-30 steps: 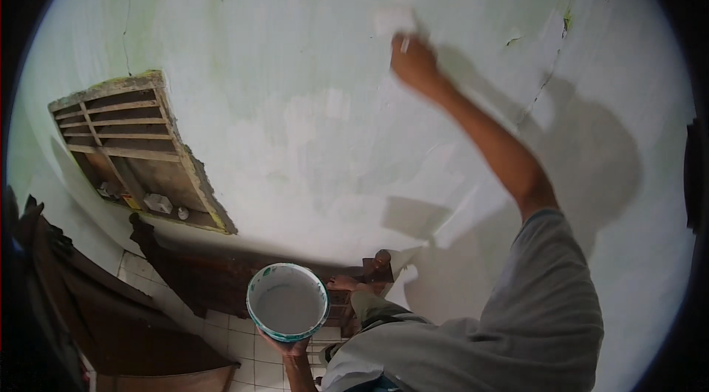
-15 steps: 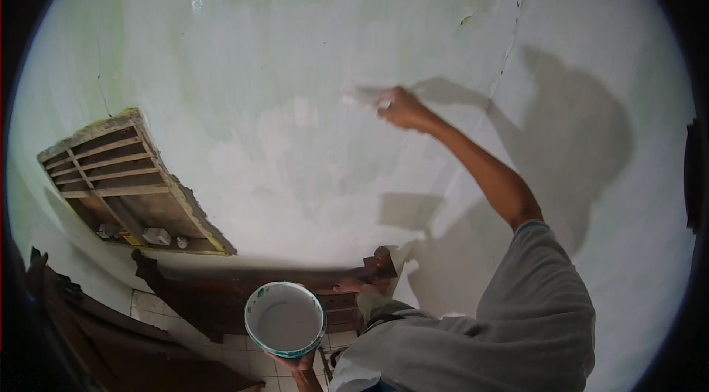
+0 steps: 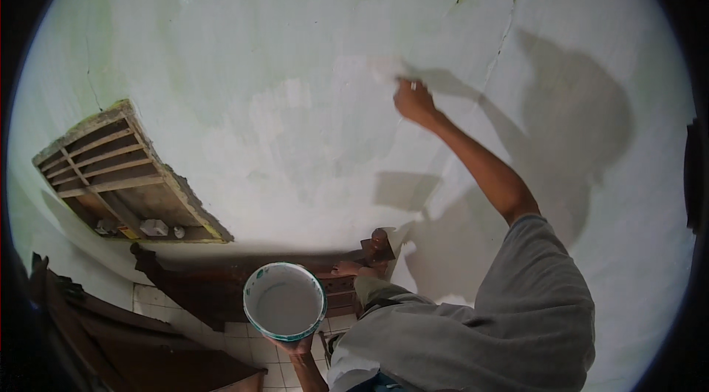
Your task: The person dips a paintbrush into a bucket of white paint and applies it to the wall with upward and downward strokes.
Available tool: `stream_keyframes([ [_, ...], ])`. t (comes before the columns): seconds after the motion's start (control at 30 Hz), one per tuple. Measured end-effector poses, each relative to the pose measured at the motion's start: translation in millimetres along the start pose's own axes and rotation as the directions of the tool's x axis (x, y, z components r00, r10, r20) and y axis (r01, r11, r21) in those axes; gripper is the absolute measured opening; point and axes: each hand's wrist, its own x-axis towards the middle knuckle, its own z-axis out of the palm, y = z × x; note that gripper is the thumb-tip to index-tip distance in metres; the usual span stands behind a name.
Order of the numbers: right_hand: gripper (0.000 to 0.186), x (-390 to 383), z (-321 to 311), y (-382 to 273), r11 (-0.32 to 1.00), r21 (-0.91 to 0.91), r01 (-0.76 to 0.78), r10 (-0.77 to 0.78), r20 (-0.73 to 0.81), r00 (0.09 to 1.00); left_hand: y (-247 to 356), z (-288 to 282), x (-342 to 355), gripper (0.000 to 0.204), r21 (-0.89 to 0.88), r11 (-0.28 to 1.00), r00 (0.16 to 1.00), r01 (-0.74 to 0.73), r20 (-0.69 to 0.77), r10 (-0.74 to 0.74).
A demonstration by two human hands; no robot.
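Note:
My right hand [image 3: 413,100] is raised against the pale green-and-white wall [image 3: 295,37], its fingers closed round a paintbrush [image 3: 384,65] whose pale head is blurred at the wall. White patches show around it. Low in the view, my left hand [image 3: 294,345] supports a round bucket [image 3: 249,302] from below, gripping it with curled fingers. The bucket has a teal-smeared rim and pale liquid paint inside.
Dark wooden furniture [image 3: 188,281] runs along the wall's foot, with my bare foot [image 3: 345,268] on it. A slatted wall opening [image 3: 133,186] holding small objects is at left. Another dark wooden piece [image 3: 125,348] stands lower left on the tiled floor [image 3: 262,351].
My right hand and brush came down from high on the wall, then rose slightly and moved right. The view has shifted a little. My left hand still holds the bucket.

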Motion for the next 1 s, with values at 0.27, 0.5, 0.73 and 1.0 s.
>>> stream_keyframes([
  [0.27,0.04,-118,19,-31,0.473,0.635,-0.611,-0.076,0.72,0.69,15,-17,-5,0.06,-0.034,0.999,0.999,-0.031,-0.037,0.03],
  [0.5,0.025,-160,-79,-115,0.568,0.801,0.188,-0.706,0.357,0.612,35,-29,-4,0.058,0.01,0.986,0.967,-0.166,-0.194,0.164],
  [0.73,0.029,-209,-42,-160,0.194,0.527,0.828,-0.98,0.076,0.181,33,-33,2,0.059,-0.032,0.986,0.984,-0.165,-0.081,0.162],
  [1.0,0.016,-234,37,-249,0.119,0.586,0.802,-0.983,0.181,0.014,35,-52,4,0.061,-0.065,0.975,0.975,-0.211,-0.092,0.204],
])
